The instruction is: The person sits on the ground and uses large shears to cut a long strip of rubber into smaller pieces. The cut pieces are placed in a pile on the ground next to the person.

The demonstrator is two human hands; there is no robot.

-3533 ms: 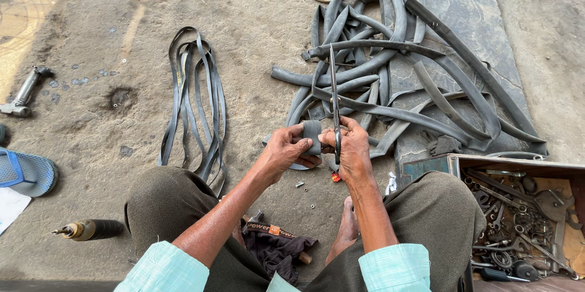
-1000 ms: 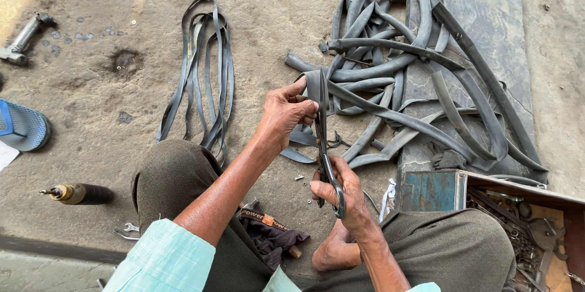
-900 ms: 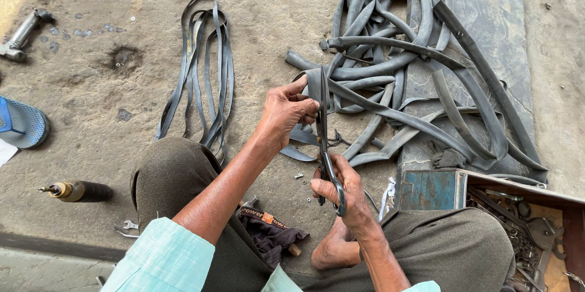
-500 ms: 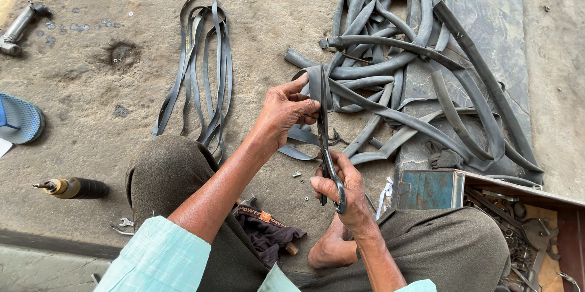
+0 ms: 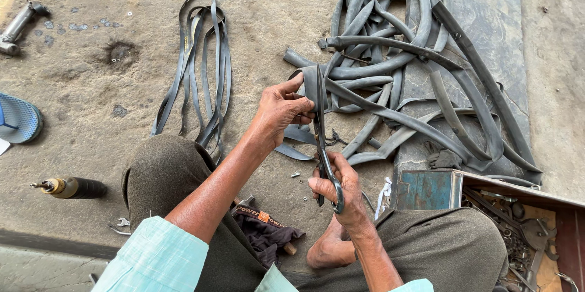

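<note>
I sit in a roadside repair workshop: bare dirt floor (image 5: 91, 115), cut rubber tubes (image 5: 390, 66), open toolbox (image 5: 518, 219).

A pile of rubber tubes (image 5: 420, 78) lies at one o'clock, a bundle of strips (image 5: 198, 72) at eleven, a toolbox (image 5: 512, 213) at four, a sandal (image 5: 18, 118) at nine.
</note>
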